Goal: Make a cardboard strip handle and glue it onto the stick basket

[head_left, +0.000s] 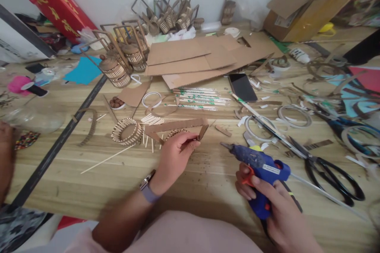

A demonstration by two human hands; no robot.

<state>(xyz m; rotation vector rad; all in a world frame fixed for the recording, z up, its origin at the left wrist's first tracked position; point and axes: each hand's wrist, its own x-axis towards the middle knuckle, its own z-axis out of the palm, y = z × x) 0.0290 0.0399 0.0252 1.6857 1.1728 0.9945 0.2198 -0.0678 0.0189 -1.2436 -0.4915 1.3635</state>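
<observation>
My right hand (pixel 276 201) is wrapped round the grip of a blue hot glue gun (pixel 258 162), with fingers at its orange trigger. Its nozzle points left toward my left hand (pixel 179 152), a short gap away. Between thumb and fingers my left hand pinches a brown cardboard strip (pixel 178 125), folded at a corner into a frame. Behind those fingers a round piece edged with small sticks (pixel 176 132) is partly hidden. Farther left lies a ring of short wooden sticks (pixel 127 131), with loose sticks (pixel 152 142) beside it.
Finished small baskets (pixel 115 69) stand at the back left. Cardboard sheets (pixel 192 57), packaged chopsticks (pixel 202 99) and a phone (pixel 242 87) lie ahead. Large scissors (pixel 329 170) and tape rolls (pixel 293 116) are on the right. Another person's hand (pixel 6 154) shows at the left edge.
</observation>
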